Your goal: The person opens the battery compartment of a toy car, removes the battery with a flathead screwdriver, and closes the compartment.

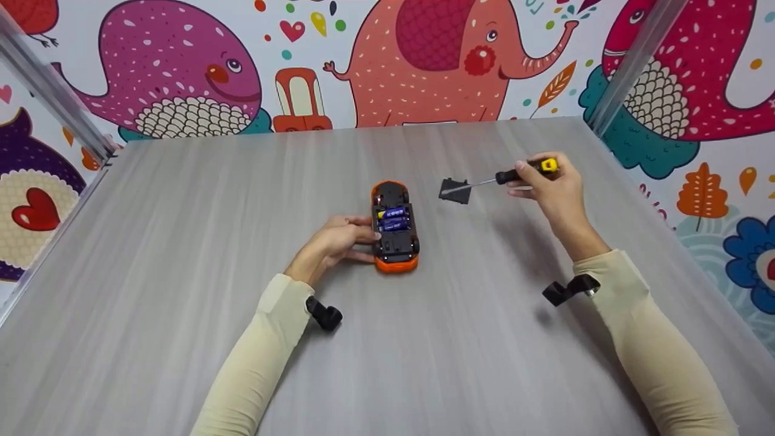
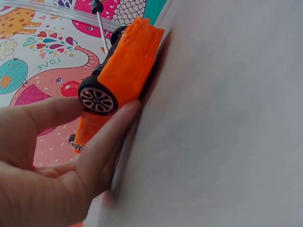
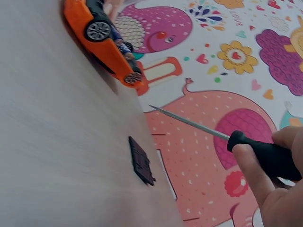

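An orange toy car lies upside down on the table, its dark underside facing up. Two blue batteries sit in its uncovered battery compartment. My left hand grips the car by its left side; in the left wrist view the thumb is by a wheel and the fingers lie along the orange body. My right hand holds a screwdriver by its black and yellow handle. Its metal shaft points left, above a black battery cover. In the right wrist view the tip is clear of the cover.
The grey wood-grain table extends around the car. Behind it stands a wall panel printed with cartoon animals, with metal posts at the corners. Black wrist mounts are on both sleeves.
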Action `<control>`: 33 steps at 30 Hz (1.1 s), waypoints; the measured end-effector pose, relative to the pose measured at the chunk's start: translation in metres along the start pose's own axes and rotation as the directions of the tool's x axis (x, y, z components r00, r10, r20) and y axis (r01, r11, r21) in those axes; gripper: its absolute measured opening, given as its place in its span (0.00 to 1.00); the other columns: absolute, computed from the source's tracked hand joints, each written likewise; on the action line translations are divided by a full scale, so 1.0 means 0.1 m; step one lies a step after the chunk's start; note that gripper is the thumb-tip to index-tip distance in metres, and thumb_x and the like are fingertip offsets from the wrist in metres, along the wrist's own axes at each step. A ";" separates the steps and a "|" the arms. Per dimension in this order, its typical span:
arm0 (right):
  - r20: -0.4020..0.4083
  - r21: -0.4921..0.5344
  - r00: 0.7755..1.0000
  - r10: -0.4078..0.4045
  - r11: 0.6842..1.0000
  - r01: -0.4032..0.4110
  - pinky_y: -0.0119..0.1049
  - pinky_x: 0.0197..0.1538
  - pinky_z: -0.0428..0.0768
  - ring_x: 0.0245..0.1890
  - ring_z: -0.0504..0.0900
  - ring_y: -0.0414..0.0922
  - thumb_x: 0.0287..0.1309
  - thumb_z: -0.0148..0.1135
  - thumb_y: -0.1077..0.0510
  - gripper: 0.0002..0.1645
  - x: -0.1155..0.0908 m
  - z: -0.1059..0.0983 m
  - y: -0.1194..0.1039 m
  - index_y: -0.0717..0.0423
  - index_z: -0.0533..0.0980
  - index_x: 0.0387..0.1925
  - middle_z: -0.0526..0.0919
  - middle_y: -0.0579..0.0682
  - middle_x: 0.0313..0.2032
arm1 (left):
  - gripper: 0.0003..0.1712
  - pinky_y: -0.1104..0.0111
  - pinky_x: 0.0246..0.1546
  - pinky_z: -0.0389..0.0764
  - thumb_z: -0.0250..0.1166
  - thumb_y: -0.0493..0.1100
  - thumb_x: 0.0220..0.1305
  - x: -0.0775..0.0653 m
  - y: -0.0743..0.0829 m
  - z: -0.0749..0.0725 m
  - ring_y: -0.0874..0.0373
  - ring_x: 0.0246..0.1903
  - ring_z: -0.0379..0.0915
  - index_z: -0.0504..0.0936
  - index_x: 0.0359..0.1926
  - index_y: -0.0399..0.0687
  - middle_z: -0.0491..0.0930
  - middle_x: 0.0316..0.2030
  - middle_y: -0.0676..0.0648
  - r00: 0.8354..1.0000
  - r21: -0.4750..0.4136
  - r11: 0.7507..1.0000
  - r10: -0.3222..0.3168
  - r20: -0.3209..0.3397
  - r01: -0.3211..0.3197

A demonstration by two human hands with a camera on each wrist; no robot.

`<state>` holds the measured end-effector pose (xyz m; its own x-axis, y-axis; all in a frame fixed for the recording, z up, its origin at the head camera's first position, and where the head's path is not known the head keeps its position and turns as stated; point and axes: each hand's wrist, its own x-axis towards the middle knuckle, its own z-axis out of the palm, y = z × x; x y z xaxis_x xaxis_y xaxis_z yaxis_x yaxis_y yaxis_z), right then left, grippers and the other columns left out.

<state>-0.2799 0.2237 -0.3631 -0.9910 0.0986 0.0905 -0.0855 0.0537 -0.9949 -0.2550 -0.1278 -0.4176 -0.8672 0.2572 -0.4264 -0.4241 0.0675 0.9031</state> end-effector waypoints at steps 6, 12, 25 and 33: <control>-0.032 -0.003 0.994 0.104 0.995 -0.104 0.29 0.45 0.87 0.39 0.89 0.40 0.60 0.69 0.52 0.21 0.06 -0.14 0.01 0.53 0.73 0.52 0.77 0.50 0.48 | 0.32 0.52 0.50 0.87 0.61 0.30 0.64 -0.01 0.00 -0.01 0.44 0.57 0.78 0.66 0.70 0.34 0.76 0.62 0.32 1.000 -0.003 1.000 0.002 0.001 -0.002; -0.093 -0.038 0.987 0.134 0.990 -0.138 0.29 0.49 0.86 0.40 0.88 0.37 0.62 0.68 0.56 0.18 0.15 -0.21 0.08 0.52 0.74 0.51 0.75 0.47 0.48 | 0.34 0.53 0.50 0.87 0.61 0.31 0.64 0.00 0.00 0.00 0.45 0.57 0.78 0.65 0.71 0.34 0.76 0.62 0.32 1.000 -0.007 1.000 0.003 0.002 -0.003; -0.135 -0.378 0.990 0.040 0.922 -0.089 0.20 0.55 0.80 0.50 0.80 0.37 0.72 0.56 0.54 0.23 0.21 -0.24 0.30 0.60 0.68 0.62 0.73 0.46 0.53 | 0.33 0.54 0.47 0.89 0.61 0.30 0.63 -0.01 0.01 0.00 0.46 0.54 0.79 0.66 0.70 0.33 0.77 0.61 0.32 1.000 -0.001 1.000 0.011 -0.006 -0.011; -0.121 -0.484 0.992 0.035 0.870 -0.090 0.15 0.45 0.76 0.45 0.78 0.34 0.73 0.55 0.53 0.24 0.23 -0.29 0.35 0.61 0.69 0.62 0.74 0.55 0.57 | 0.32 0.54 0.46 0.89 0.61 0.30 0.63 -0.01 0.02 0.00 0.47 0.53 0.80 0.67 0.69 0.34 0.77 0.61 0.31 1.000 -0.004 1.000 0.013 -0.006 -0.013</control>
<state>-0.3031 0.2571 -0.3943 -0.9736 0.2202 0.0608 0.0642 0.5193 -0.8522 -0.2548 -0.1276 -0.4158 -0.8744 0.2521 -0.4146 -0.4134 0.0603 0.9086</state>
